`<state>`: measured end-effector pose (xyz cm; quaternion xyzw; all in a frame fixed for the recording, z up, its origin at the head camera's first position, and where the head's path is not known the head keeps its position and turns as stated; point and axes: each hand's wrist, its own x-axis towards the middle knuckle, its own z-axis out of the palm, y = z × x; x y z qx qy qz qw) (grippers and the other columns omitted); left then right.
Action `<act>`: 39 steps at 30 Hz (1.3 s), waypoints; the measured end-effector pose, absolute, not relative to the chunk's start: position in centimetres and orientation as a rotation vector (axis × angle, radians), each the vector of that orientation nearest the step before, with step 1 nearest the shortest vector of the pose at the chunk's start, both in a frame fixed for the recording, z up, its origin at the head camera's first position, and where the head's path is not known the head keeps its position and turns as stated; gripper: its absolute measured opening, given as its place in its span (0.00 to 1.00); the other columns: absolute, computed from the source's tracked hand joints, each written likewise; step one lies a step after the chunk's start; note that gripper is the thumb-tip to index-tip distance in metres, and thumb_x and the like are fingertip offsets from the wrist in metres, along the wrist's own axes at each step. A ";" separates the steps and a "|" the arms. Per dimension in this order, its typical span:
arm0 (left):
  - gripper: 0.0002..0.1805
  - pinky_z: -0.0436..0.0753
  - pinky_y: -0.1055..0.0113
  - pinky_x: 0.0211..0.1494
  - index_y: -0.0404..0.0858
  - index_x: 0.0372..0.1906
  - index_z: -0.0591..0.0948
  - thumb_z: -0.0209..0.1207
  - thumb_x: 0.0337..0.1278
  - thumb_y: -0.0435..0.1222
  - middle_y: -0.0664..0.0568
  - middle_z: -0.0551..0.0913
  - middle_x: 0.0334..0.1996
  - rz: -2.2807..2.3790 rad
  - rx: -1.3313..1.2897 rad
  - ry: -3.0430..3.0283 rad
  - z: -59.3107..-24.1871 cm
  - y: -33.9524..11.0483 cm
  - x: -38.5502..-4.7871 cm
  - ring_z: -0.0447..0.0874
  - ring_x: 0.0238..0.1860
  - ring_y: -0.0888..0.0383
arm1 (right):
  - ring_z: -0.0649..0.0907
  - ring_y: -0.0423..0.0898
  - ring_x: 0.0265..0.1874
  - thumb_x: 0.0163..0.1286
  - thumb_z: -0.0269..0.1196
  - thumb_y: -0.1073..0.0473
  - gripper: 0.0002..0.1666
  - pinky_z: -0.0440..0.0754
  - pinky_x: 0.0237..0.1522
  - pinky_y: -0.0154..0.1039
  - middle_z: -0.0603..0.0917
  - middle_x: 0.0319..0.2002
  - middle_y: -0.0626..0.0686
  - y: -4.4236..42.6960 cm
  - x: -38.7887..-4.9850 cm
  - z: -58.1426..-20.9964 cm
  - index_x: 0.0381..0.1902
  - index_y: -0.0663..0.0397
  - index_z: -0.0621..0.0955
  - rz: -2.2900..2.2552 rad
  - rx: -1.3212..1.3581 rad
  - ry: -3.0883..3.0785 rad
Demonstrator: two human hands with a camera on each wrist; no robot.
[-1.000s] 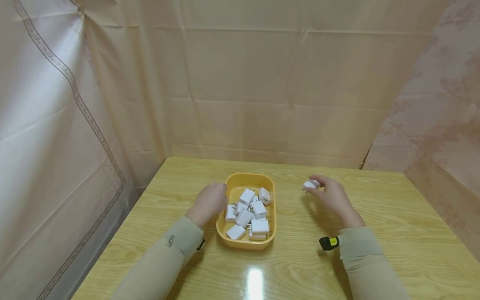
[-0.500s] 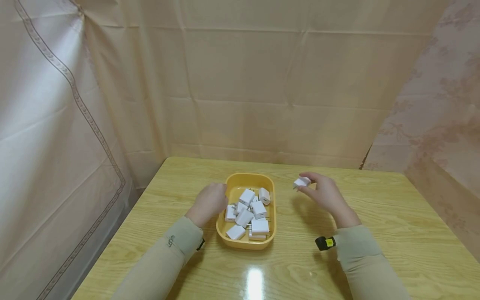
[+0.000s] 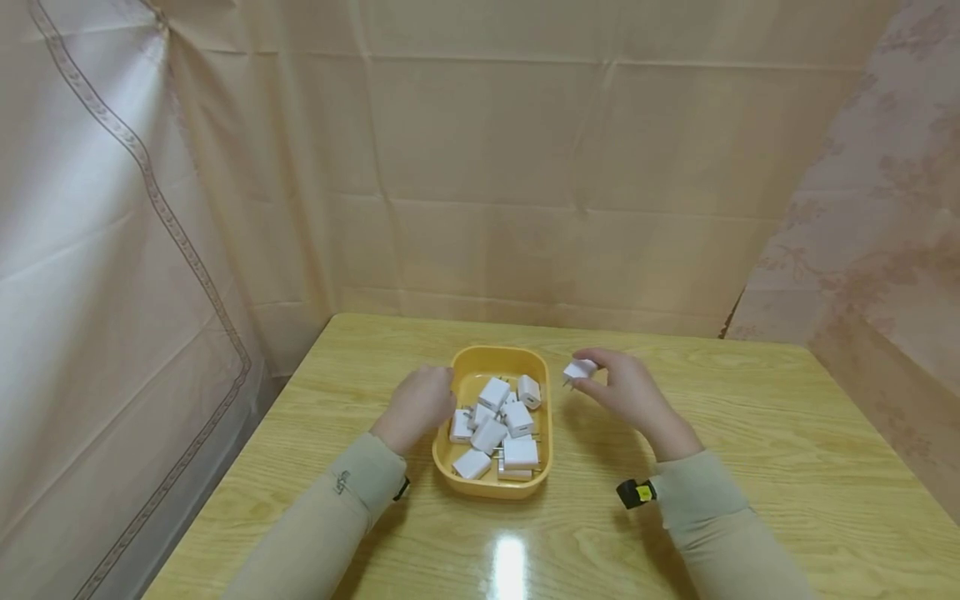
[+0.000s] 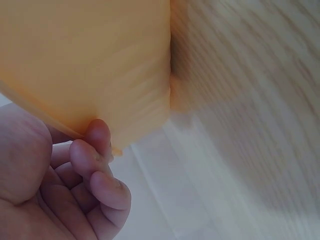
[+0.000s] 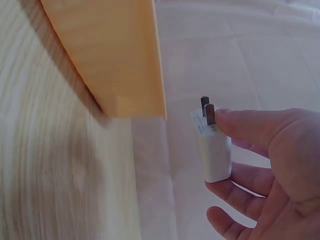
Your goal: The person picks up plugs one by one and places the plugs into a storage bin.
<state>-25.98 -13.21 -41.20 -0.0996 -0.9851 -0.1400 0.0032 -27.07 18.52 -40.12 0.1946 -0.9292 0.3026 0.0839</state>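
Observation:
A yellow plastic tray (image 3: 491,490) stands on the table with several white charger plugs (image 3: 489,435) heaped inside. At its left side, my left hand (image 3: 418,408) grips the rim; the left wrist view shows the thumb and curled fingers (image 4: 95,160) pinching that edge. Just right of the tray, my right hand (image 3: 633,396) holds one white charger plug (image 3: 579,371) in the air between thumb and fingers. In the right wrist view, two flat metal prongs stick up from this charger plug (image 5: 212,150), beside the tray wall (image 5: 115,60).
The wooden table (image 3: 765,433) extends on both sides of the tray. A beige cloth curtain (image 3: 480,167) hangs behind it, with more cloth at left and right. A black wrist strap with a yellow-green patch (image 3: 637,493) shows below the right sleeve.
My right hand has moved left toward the tray, carrying the charger plug. The left hand, the tray and the heaped plugs have stayed in place.

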 end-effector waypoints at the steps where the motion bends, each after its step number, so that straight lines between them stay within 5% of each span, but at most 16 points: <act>1: 0.16 0.78 0.65 0.26 0.28 0.54 0.82 0.58 0.62 0.29 0.42 0.84 0.37 -0.443 -0.313 -3.088 -41.2 -13.2 -26.0 0.78 0.26 0.55 | 0.74 0.47 0.27 0.68 0.70 0.54 0.26 0.76 0.31 0.44 0.85 0.54 0.60 18.3 -27.0 -40.1 0.61 0.57 0.81 0.902 0.594 -2.770; 13: 0.15 0.77 0.66 0.25 0.28 0.52 0.82 0.58 0.63 0.29 0.44 0.83 0.34 -0.456 -0.327 -3.077 -41.3 -13.2 -26.0 0.77 0.25 0.55 | 0.81 0.58 0.58 0.68 0.70 0.55 0.25 0.76 0.60 0.60 0.83 0.58 0.58 15.9 -26.1 -40.1 0.61 0.58 0.82 0.905 0.780 -2.734; 39: 0.14 0.77 0.66 0.25 0.29 0.51 0.83 0.58 0.63 0.29 0.44 0.84 0.34 -0.440 -0.338 -3.064 -41.5 -13.1 -26.2 0.77 0.25 0.55 | 0.81 0.53 0.56 0.66 0.72 0.57 0.25 0.77 0.59 0.55 0.84 0.57 0.54 12.5 -24.1 -40.7 0.60 0.55 0.83 0.858 0.997 -2.800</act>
